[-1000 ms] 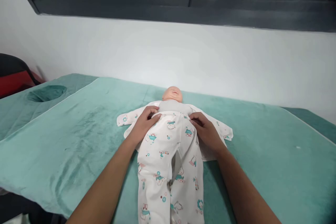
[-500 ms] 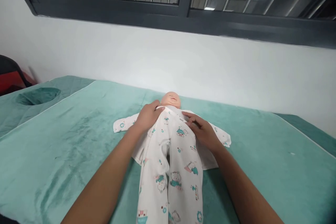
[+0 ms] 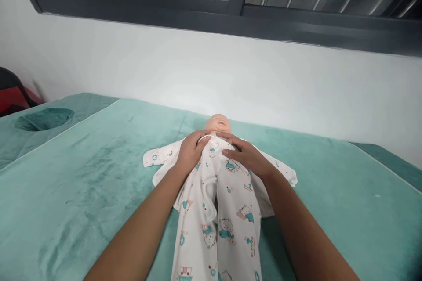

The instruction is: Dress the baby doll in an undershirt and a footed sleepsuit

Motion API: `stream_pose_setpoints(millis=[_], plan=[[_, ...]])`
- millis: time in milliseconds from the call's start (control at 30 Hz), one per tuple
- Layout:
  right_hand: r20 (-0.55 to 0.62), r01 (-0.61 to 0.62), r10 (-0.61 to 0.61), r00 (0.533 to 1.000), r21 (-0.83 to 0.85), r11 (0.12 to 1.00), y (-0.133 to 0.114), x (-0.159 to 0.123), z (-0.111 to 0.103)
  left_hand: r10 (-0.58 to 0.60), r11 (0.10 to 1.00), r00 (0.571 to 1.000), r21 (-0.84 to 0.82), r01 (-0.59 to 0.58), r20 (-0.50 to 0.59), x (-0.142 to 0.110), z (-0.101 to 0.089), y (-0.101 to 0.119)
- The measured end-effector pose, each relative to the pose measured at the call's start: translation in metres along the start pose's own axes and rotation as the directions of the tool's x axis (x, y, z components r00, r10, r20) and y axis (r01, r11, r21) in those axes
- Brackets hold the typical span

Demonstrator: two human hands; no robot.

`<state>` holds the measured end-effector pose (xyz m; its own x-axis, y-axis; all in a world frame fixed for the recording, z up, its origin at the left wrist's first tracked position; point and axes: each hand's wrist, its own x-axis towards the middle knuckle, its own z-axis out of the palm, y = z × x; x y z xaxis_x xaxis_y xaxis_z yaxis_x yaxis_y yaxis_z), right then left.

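A baby doll (image 3: 218, 123) lies on its back with its head toward the wall, wearing a white printed top (image 3: 160, 154) with the sleeves spread out. White baby pants (image 3: 227, 206) with bear prints lie over its front, the legs stretching toward me. My left hand (image 3: 193, 151) holds the waistband at its left side, thumb in front and fingers over the edge. My right hand (image 3: 247, 154) is at the waistband's right side, thumb on the front of the pants and fingers over the upper edge near the doll's neck. The doll's legs are hidden.
A green velvety cover (image 3: 99, 175) spreads under everything, with a round hole (image 3: 46, 119) at the far left. Behind it stands a white wall (image 3: 198, 70) below a dark-framed window (image 3: 132, 6) with bars. A red and black object (image 3: 13, 94) is at the left edge.
My right hand has moved up and inward to the waistband, its fingers now over the edge. The left hand stays at the waistband. The view has shifted slightly.
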<state>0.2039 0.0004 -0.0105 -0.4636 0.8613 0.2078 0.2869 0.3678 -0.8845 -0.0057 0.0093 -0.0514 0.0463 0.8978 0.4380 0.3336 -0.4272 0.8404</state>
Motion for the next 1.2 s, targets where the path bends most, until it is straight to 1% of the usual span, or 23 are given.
stream_pose_setpoints(millis=[67, 133, 200, 300, 400, 467, 533, 633, 733, 800, 900, 1000, 1133, 1200], plan=[[0.048, 0.005, -0.005, 0.999, 0.011, 1.0, 0.002, -0.005, -0.008, -0.018, 1.0, 1.0, -0.024, 0.017, -0.015, 0.0, 0.0, 0.002], [0.081, -0.021, 0.02, 0.997, 0.017, 1.0, 0.008, -0.009, -0.016, -0.034, 0.998, 0.999, -0.046, 0.033, -0.027, 0.0, 0.0, 0.003], [0.056, -0.038, 0.037, 0.998, 0.016, 0.999, 0.015, -0.011, -0.021, -0.052, 0.997, 0.998, -0.059, 0.05, -0.021, 0.001, 0.0, 0.004], [-0.047, -0.043, 0.041, 0.998, -0.037, 0.998, 0.028, -0.007, -0.02, -0.066, 0.997, 0.997, -0.03, 0.067, 0.033, 0.006, 0.0, 0.003], [-0.17, -0.103, 0.067, 0.983, -0.218, 0.971, 0.033, 0.002, -0.016, -0.075, 0.995, 0.994, 0.072, 0.07, 0.079, 0.011, 0.0, 0.002], [-0.247, -0.151, 0.071, 0.966, -0.326, 0.933, 0.032, 0.009, -0.013, -0.095, 0.986, 0.993, 0.144, 0.084, 0.072, 0.013, -0.001, 0.001], [-0.294, -0.179, 0.07, 0.953, -0.365, 0.913, 0.029, 0.016, -0.011, -0.112, 0.978, 0.993, 0.181, 0.102, 0.047, 0.015, -0.001, 0.001], [-0.344, -0.223, 0.097, 0.934, -0.348, 0.911, 0.026, 0.024, -0.009, -0.119, 0.971, 0.993, 0.21, 0.116, 0.0, 0.016, -0.001, -0.001], [-0.39, -0.257, 0.133, 0.911, -0.287, 0.923, 0.03, 0.028, -0.006, -0.127, 0.961, 0.991, 0.245, 0.133, -0.039, 0.018, 0.0, -0.005], [-0.399, -0.254, 0.146, 0.905, -0.231, 0.939, 0.034, 0.027, -0.003, -0.118, 0.961, 0.992, 0.248, 0.123, -0.036, 0.02, 0.0, -0.008], [-0.418, -0.218, 0.151, 0.896, -0.117, 0.969, 0.039, 0.024, 0.002, -0.083, 0.966, 0.997, 0.247, 0.08, 0.001, 0.022, 0.001, -0.012], [-0.476, -0.178, 0.144, 0.867, -0.027, 0.984, 0.042, 0.018, 0.007, -0.052, 0.969, 0.998, 0.244, 0.044, 0.024, 0.021, -0.001, -0.014], [-0.554, -0.165, 0.114, 0.825, -0.043, 0.985, 0.043, 0.0, 0.013, 0.012, 0.972, 1.0, 0.234, -0.014, 0.011, 0.011, -0.007, -0.013], [-0.572, -0.13, 0.07, 0.817, -0.065, 0.989, 0.042, -0.012, 0.015, 0.023, 0.97, 1.0, 0.242, -0.019, -0.012, 0.004, -0.011, -0.009]])
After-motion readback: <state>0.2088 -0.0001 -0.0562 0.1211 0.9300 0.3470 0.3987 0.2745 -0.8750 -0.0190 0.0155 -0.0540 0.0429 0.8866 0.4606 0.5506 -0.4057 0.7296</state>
